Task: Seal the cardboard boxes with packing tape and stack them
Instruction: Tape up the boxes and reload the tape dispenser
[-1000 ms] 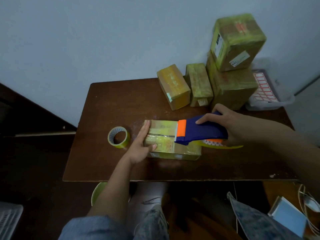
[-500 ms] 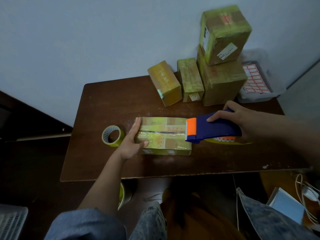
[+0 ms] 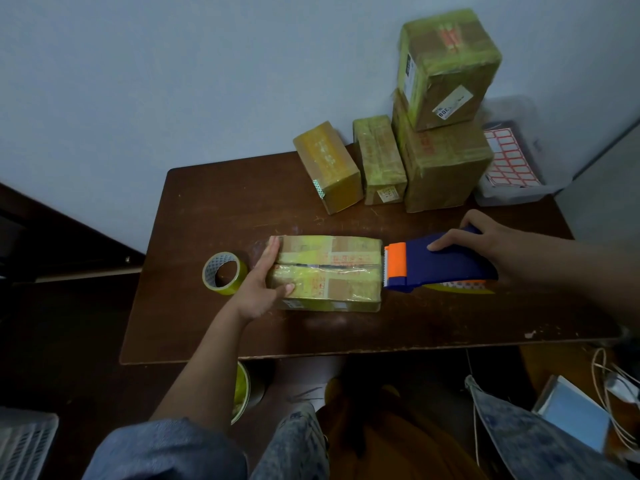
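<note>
Nearest us, at the desk's (image 3: 194,344) front edge, our knees and a green tub (image 3: 242,389) sit below the wood. On the desk, the box (image 3: 327,271) we are sealing lies flat near the front, long side toward us, and we place everything from it. Our left hand (image 3: 265,285) braces the box's left end, fingers straight against that face and thumb laid on the top. Just left of the box, beyond that hand, a spare roll (image 3: 224,271) of tape stands open side up. Off the box's right end our right hand (image 3: 485,242) grips the dispenser (image 3: 441,265), fingers curled over its blue body, with the orange blade end touching or nearly touching the box's right edge.

We judge a strip along the top seam is at its finish. The next move calls for tilting the blade down to cut the tape, then smoothing the tail over the right end while the left hand holds the box firm.

Behind the box, toward the wall, two small boxes (image 3: 327,164) lie side by side. Right of them one box (image 3: 446,64) sits atop a larger box (image 3: 443,168); ours probably joins that stack. Farthest right, a tray (image 3: 519,192) holds labels (image 3: 509,161).
</note>
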Action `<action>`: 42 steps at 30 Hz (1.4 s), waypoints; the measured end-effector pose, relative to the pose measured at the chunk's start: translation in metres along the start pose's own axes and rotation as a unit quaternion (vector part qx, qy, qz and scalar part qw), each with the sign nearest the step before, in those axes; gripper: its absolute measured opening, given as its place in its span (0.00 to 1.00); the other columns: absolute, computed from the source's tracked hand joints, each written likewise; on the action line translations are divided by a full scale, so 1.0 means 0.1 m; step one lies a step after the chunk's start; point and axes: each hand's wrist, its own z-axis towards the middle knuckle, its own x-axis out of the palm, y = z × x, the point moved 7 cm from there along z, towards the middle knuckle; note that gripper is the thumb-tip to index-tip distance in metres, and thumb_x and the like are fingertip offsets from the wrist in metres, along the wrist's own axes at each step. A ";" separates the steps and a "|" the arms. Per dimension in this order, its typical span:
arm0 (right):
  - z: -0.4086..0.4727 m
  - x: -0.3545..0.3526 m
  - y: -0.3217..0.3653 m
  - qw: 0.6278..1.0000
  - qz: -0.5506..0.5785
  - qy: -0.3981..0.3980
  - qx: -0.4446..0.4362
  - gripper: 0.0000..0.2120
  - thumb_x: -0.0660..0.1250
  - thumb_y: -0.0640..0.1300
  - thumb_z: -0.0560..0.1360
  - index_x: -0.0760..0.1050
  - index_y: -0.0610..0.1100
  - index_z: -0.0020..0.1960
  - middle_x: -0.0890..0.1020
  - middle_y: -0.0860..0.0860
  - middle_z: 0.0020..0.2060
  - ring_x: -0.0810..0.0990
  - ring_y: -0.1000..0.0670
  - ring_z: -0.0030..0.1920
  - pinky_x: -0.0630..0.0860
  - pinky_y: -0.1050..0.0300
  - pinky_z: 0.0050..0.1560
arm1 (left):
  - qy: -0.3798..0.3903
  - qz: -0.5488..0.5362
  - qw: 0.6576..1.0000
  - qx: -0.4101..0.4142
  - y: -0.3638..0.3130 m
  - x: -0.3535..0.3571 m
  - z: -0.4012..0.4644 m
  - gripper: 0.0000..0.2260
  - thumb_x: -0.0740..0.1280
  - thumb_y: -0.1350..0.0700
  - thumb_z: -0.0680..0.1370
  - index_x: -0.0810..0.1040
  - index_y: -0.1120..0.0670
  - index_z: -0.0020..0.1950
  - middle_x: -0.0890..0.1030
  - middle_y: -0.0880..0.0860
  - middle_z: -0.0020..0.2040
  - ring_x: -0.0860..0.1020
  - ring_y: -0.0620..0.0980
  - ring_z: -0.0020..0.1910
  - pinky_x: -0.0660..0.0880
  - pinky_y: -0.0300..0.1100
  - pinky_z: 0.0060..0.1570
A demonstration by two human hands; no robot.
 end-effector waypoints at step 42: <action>0.11 0.42 -0.20 0.993 -0.028 0.050 0.104 0.44 0.68 0.33 0.71 0.48 0.68 0.68 0.55 0.52 0.53 0.73 0.50 0.33 0.70 0.58 0.30 | 0.037 0.043 0.998 -0.005 0.10 0.02 0.04 0.41 0.68 0.57 0.78 0.42 0.42 0.79 0.35 0.35 0.75 0.40 0.42 0.76 0.46 0.56 0.77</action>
